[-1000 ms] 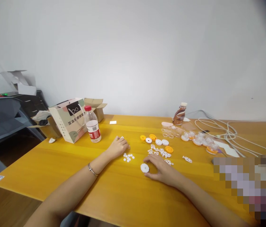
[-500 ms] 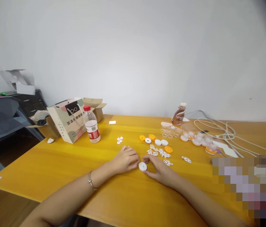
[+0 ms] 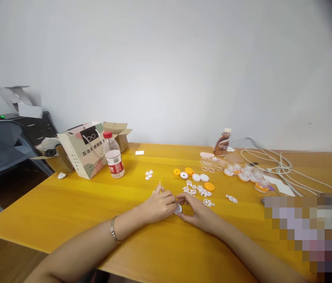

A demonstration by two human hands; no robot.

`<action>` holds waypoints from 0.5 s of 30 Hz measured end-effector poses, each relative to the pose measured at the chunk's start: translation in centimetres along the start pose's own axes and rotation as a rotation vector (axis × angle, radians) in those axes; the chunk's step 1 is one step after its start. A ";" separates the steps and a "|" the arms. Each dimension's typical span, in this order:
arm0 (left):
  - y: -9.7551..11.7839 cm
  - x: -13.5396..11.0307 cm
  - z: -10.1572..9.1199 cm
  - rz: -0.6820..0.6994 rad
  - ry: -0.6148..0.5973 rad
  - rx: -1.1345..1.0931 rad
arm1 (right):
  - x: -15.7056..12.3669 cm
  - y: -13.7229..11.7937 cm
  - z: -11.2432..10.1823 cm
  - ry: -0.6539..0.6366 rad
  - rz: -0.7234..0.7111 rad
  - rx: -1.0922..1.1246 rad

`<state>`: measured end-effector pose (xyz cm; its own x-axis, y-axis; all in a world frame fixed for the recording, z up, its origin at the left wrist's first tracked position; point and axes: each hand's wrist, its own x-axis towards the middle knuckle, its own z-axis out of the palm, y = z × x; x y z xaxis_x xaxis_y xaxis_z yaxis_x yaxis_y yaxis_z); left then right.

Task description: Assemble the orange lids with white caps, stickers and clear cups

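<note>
A small white disc (image 3: pixel 178 208) is held between the thumb and fingers of my right hand (image 3: pixel 197 210), low over the table. My left hand (image 3: pixel 162 205) has its fingers curled against the disc's left side and covers part of it. Its fingertips are partly hidden. Just beyond my hands lie white spoked plastic pieces (image 3: pixel 189 189), with another white cut-out piece (image 3: pixel 208 203) beside my right hand. Farther back are white discs (image 3: pixel 196 177) and orange discs (image 3: pixel 209 186). Several small white pegged parts (image 3: pixel 148 174) sit to the left.
A water bottle (image 3: pixel 114 159), a paper bag (image 3: pixel 85 151) and a cardboard box (image 3: pixel 118 133) stand at the left. Toward the right are a brown drink bottle (image 3: pixel 222 143), clear rings (image 3: pixel 210 165), clear-topped orange parts (image 3: pixel 246 173) and white cables (image 3: pixel 280 165).
My left hand has moved right onto the disc and now covers part of it. The disc looks more tilted. My right hand has barely moved.
</note>
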<state>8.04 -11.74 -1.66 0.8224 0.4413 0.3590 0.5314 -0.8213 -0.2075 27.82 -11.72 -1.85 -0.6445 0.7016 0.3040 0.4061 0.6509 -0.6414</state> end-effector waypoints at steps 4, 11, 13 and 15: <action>0.3 0.0 -0.6 0.071 0.011 -0.003 | 0.0 -0.2 0.0 -0.009 -0.002 0.026; 0.8 0.3 -0.4 -0.133 -0.002 -0.160 | 0.0 -0.5 -0.1 -0.026 0.005 0.034; 0.9 0.4 -0.4 -0.216 -0.015 -0.253 | 0.0 -0.7 -0.1 -0.029 0.001 0.050; 1.0 0.4 -0.5 -0.285 -0.012 -0.336 | 0.0 -0.8 -0.1 -0.034 -0.003 0.062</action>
<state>8.79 -12.52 -1.27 0.6557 0.6702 0.3477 0.6435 -0.7370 0.2069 27.57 -12.20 -1.24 -0.6674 0.6890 0.2825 0.3641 0.6328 -0.6834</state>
